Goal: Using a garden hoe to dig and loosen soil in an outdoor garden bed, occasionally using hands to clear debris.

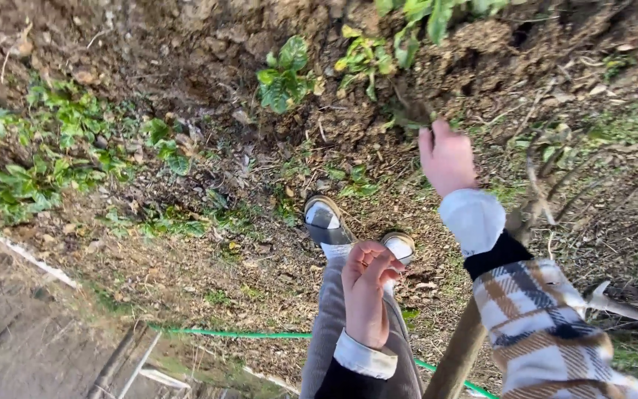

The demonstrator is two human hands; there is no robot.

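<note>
Standing on bare soil (208,281) among leafy weeds (283,74), beside a green hose (230,333). Right hand (447,157) gripping a clump of pulled weeds (407,111); left hand (367,292) curling loosely, grip holding nothing.

Two hands: left hand (367,292), right hand (446,157). Two shoes (326,220). One green hose (260,335).

Right hand's (446,157) fingertips blurred among weeds; plaid sleeve (548,332) cut off below.
</note>
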